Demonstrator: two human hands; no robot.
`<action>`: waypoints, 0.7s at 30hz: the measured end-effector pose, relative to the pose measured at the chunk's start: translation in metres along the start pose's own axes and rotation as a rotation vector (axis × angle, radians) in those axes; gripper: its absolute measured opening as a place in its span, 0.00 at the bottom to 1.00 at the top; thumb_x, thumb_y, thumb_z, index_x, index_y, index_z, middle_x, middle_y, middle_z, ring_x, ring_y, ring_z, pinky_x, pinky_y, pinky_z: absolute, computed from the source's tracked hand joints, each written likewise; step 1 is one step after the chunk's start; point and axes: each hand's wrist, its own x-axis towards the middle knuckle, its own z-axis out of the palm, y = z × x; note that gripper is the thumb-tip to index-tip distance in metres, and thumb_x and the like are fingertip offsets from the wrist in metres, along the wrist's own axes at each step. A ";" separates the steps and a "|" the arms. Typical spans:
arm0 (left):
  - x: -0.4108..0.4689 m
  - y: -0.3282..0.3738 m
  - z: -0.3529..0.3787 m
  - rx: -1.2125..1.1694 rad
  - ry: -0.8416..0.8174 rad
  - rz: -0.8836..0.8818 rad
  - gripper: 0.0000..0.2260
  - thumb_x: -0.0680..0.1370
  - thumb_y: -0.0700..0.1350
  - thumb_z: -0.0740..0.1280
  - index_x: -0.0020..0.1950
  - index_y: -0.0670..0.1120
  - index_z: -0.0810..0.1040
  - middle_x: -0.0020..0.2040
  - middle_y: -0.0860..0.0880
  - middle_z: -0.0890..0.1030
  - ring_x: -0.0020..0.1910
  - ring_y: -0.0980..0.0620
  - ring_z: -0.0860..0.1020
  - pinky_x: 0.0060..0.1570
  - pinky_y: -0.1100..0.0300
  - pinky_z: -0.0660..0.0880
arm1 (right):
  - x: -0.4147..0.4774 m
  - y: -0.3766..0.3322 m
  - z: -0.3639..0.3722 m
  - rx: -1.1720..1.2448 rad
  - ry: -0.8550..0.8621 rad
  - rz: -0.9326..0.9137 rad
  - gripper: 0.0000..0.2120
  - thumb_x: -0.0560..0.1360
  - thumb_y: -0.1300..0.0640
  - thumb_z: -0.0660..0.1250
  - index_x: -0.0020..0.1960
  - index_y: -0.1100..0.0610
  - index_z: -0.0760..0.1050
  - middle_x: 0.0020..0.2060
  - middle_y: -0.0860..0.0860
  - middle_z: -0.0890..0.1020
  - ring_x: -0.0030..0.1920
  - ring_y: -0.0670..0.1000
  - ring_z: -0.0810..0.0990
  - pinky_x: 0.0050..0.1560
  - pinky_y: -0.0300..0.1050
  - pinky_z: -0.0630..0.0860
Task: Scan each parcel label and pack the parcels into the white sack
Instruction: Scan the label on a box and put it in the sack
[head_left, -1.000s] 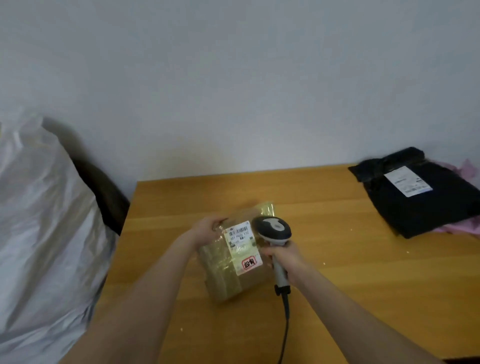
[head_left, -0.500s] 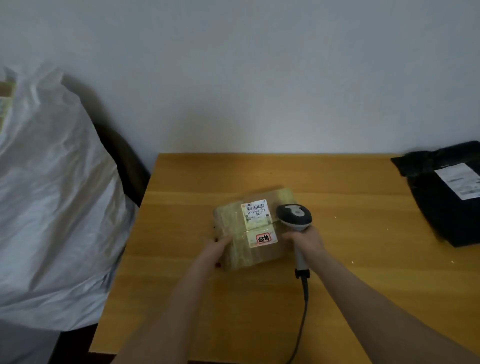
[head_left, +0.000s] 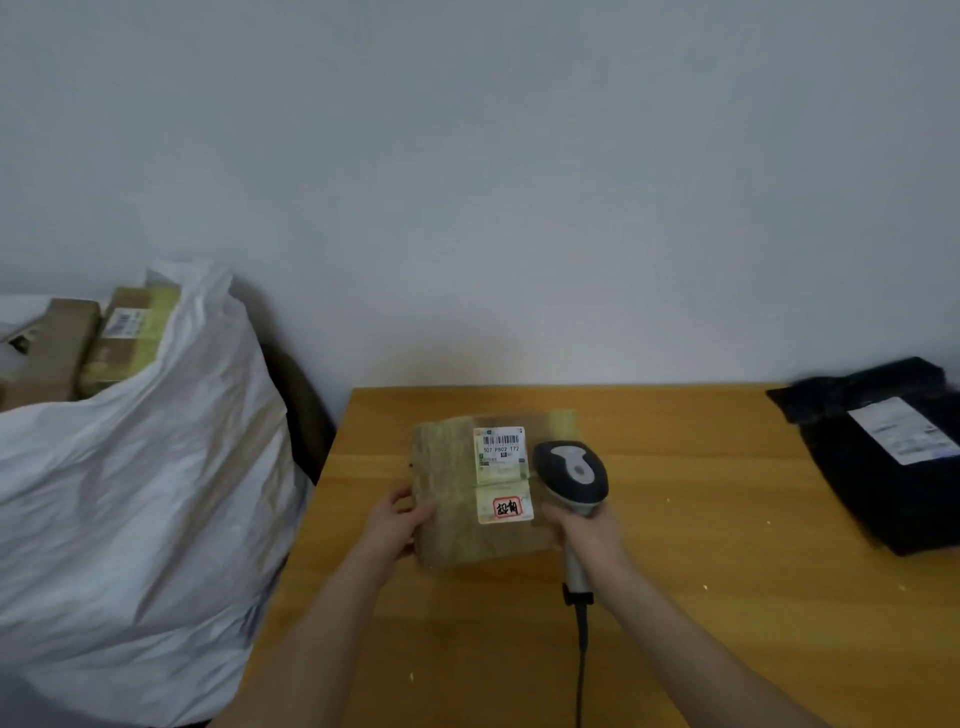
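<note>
On a wooden worktop (head_left: 717, 561) against a plain wall (head_left: 519, 182), the left hand (head_left: 399, 526) grips the parcel (head_left: 451, 470) by its edge. The right hand (head_left: 588, 535) clasps the scanner (head_left: 571, 474) just beside it. The sack (head_left: 145, 493) stands left of both.

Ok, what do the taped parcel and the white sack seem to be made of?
Taped parcel: probably a cardboard box, brown, wrapped in glossy yellowish tape that catches light. White sack: thin plastic or woven sheet, hard to tell which; it creases and sags softly, faintly shiny.

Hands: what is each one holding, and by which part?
The right hand grips the scanner by its handle; the left hand holds the taped box at its left edge.
</note>
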 end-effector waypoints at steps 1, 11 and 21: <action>-0.004 0.003 -0.002 0.004 0.005 0.016 0.21 0.75 0.43 0.71 0.66 0.47 0.70 0.54 0.46 0.79 0.50 0.47 0.79 0.36 0.56 0.76 | -0.008 -0.004 0.002 0.003 -0.034 -0.012 0.04 0.72 0.65 0.71 0.46 0.60 0.77 0.38 0.56 0.83 0.38 0.52 0.80 0.41 0.48 0.78; -0.019 0.012 -0.010 0.035 0.010 0.090 0.20 0.76 0.42 0.70 0.65 0.47 0.69 0.51 0.47 0.79 0.47 0.49 0.79 0.35 0.58 0.76 | -0.055 -0.023 0.016 0.016 -0.019 -0.064 0.07 0.74 0.63 0.69 0.37 0.63 0.78 0.25 0.54 0.79 0.25 0.50 0.75 0.29 0.42 0.71; -0.019 0.013 -0.007 0.028 -0.004 0.112 0.21 0.76 0.41 0.69 0.68 0.45 0.67 0.52 0.46 0.78 0.48 0.49 0.78 0.39 0.55 0.77 | -0.064 -0.033 0.012 0.035 -0.012 -0.024 0.08 0.73 0.63 0.68 0.35 0.62 0.77 0.25 0.54 0.78 0.25 0.50 0.73 0.29 0.42 0.71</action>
